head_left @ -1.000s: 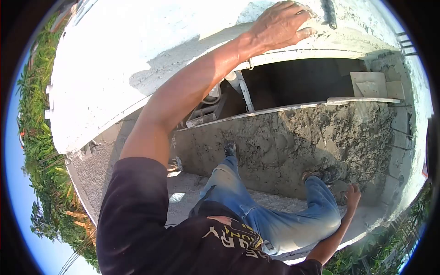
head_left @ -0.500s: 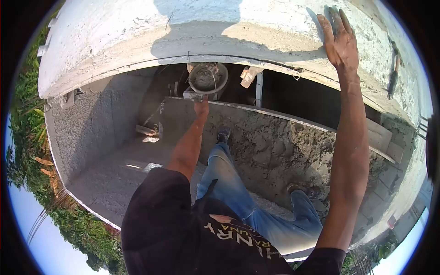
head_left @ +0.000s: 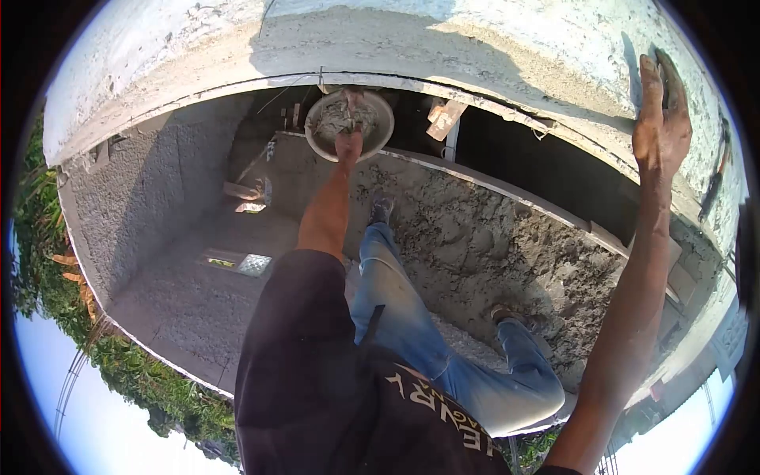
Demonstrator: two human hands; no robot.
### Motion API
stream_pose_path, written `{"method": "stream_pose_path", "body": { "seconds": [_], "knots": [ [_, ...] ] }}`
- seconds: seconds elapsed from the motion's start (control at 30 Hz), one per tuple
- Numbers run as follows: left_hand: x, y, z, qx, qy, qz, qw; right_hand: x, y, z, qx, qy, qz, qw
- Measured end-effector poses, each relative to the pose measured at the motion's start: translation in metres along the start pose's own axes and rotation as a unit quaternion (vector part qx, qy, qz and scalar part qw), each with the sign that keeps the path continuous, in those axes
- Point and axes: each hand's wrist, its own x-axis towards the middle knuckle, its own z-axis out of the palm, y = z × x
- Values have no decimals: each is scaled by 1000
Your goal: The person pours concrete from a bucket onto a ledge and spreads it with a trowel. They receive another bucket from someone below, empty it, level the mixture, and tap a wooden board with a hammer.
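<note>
A round basin (head_left: 385, 127) holding wet grey mortar is at the opening below the white wall. My left hand (head_left: 348, 146) reaches over its near rim, fingers closed; what they grip is hard to make out. Close to my fingertips, another person's hand (head_left: 354, 98) reaches in at the basin's far side. My right hand (head_left: 663, 131) rests against the rough white wall (head_left: 546, 39) at the upper right, fingers stretched out and holding nothing.
My feet stand on lumpy wet mortar (head_left: 475, 237). A plank edge (head_left: 507, 184) borders the dark gap beyond it. A wood block (head_left: 447, 119) juts from the opening. A rough grey wall (head_left: 150, 206) rises at left, and a trowel-like tool (head_left: 715, 178) is by the right wall.
My left hand has moved from below the basin to over its near rim. The basin appears nearer and more fully in view. My right hand appears farther right, still on the wall.
</note>
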Motion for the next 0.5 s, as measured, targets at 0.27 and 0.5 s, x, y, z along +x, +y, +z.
{"method": "stream_pose_path", "body": {
  "seconds": [0.27,0.5],
  "knots": [
    [-119,-11,-40,-95,-51,31,994,-2,-24,-30,-62,-167,131,975],
    [-257,36,-62,-154,-223,220,937,-77,6,-61,242,116,27,963]
  ]
}}
